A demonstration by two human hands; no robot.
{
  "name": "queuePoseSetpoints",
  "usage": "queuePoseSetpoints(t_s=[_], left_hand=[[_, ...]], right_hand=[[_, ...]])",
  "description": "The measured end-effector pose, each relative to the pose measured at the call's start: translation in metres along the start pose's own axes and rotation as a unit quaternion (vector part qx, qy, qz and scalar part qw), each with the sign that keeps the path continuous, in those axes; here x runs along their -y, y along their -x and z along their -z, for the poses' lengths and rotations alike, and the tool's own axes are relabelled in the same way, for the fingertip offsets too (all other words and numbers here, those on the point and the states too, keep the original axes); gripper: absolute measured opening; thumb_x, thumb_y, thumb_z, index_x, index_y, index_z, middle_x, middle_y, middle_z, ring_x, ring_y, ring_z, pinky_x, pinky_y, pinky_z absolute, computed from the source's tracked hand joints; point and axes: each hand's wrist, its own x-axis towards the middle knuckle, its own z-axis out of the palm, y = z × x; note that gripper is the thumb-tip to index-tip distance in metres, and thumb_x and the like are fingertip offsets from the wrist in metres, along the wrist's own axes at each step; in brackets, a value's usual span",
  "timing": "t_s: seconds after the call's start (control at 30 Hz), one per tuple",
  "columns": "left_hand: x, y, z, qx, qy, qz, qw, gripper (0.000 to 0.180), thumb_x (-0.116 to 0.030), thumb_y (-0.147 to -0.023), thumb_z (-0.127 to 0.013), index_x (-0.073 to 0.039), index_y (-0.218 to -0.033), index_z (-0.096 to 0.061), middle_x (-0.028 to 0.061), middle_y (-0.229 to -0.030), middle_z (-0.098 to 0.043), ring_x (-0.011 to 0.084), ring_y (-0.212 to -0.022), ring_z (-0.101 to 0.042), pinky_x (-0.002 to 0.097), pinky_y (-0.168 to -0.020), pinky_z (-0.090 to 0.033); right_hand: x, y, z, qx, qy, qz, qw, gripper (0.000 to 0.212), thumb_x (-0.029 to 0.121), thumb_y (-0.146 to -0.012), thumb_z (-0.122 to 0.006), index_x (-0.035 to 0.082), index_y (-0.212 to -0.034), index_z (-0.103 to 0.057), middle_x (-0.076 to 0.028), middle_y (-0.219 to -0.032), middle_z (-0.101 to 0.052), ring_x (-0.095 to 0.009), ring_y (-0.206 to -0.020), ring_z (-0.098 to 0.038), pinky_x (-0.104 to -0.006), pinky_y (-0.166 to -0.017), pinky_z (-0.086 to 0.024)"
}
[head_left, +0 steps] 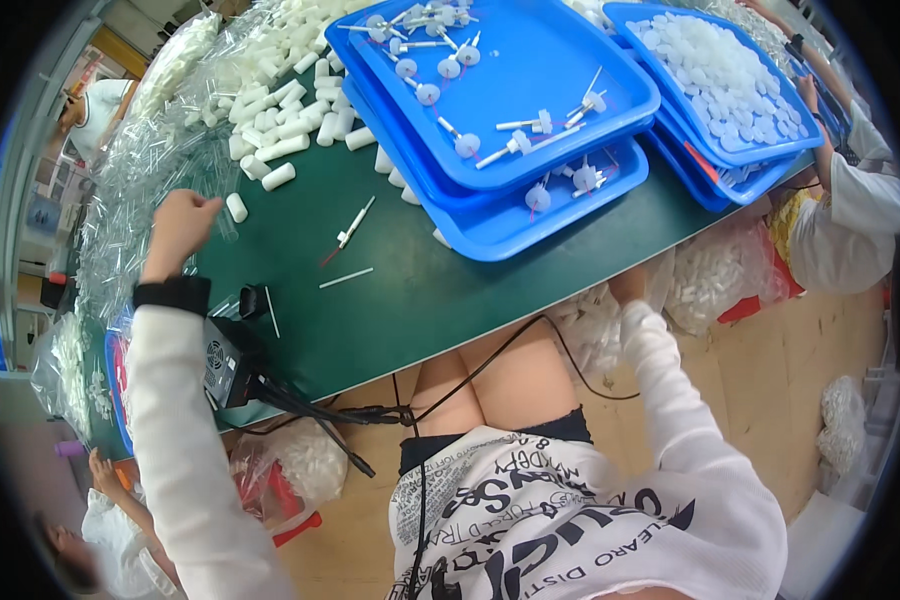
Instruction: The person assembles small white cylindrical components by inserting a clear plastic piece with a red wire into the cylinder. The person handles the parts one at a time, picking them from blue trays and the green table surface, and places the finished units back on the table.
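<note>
My left hand [182,228] is over the left of the green table [300,310], its fingers curled together; whatever they hold, if anything, does not show. Just right of its fingertips lies a short white cylinder [236,207], beside several clear plastic tubes [210,165]. Farther right, a thin white part with a small red tip [350,232] and a thin white stick [346,278] rest on the table. My right hand [628,285] is at the table's front edge, by a clear bag of white pieces [592,330]; its fingers are hidden.
Stacked blue trays [530,90] hold white discs on sticks. Another blue tray [660,90] is heaped with white discs. White cylinders [280,145] pile up at the back. A black box with a fan grille [228,365] and cables sits front left. Other people work at both sides.
</note>
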Motion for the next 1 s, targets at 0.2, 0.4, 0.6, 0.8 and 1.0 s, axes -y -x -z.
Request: queuePoseSetpoints(t_s=[0.2,0.4,0.6,0.8,1.0], left_hand=[[0.002,-0.026,-0.038,0.056,0.017,0.112,0.992,0.03,-0.012,-0.074,-0.055,0.004,-0.099,-0.05,0.021,-0.09,-0.06,0.0291,-0.065,-0.063,0.0355,-0.047,-0.053],[0.002,-0.037,-0.048,-0.028,-0.011,0.048,0.998,0.037,-0.014,-0.076,-0.048,0.006,-0.106,-0.044,0.0298,-0.105,-0.055,0.0405,-0.092,-0.058,0.0428,-0.072,-0.048],[-0.041,-0.011,-0.043,0.057,-0.01,-0.044,0.997,0.058,-0.043,-0.067,-0.071,0.006,-0.093,-0.054,0.0223,-0.087,-0.061,0.0303,-0.081,-0.062,0.0359,-0.071,-0.047],[-0.03,0.002,-0.02,0.01,-0.006,-0.115,0.993,0.035,-0.023,-0.072,-0.069,0.004,-0.092,-0.06,0.0089,-0.068,-0.062,0.0145,-0.062,-0.06,0.0268,-0.057,-0.046],[-0.106,0.148,0.054,0.006,0.323,-0.179,0.929,0.018,-0.01,-0.081,-0.057,0.001,-0.096,-0.058,0.0038,-0.076,-0.061,0.0066,-0.066,-0.054,0.0209,-0.058,-0.043]], right_hand=[[0.123,0.077,0.139,0.002,-0.254,-0.06,0.965,0.039,0.01,-0.081,-0.06,-0.001,-0.115,-0.047,-0.017,-0.106,-0.056,-0.02,-0.072,-0.06,-0.0283,-0.061,-0.049],[0.134,0.127,0.215,0.1,-0.319,-0.062,0.94,0.016,0.008,-0.083,-0.057,0.0,-0.097,-0.06,-0.009,-0.081,-0.064,-0.014,-0.066,-0.061,-0.0248,-0.061,-0.048],[0.207,0.094,0.313,0.078,-0.361,0.091,0.925,0.009,0.003,-0.081,-0.057,-0.002,-0.086,-0.063,-0.008,-0.075,-0.064,-0.012,-0.067,-0.062,-0.0225,-0.06,-0.046],[0.313,-0.006,0.38,0.068,-0.333,0.255,0.905,0.012,0.006,-0.079,-0.058,0.0,-0.088,-0.062,-0.007,-0.072,-0.062,-0.012,-0.067,-0.06,-0.0239,-0.062,-0.046],[0.386,-0.139,0.338,0.088,-0.077,0.49,0.864,0.025,0.01,-0.075,-0.056,0.003,-0.099,-0.061,-0.016,-0.083,-0.062,-0.029,-0.077,-0.06,-0.0369,-0.071,-0.048]])
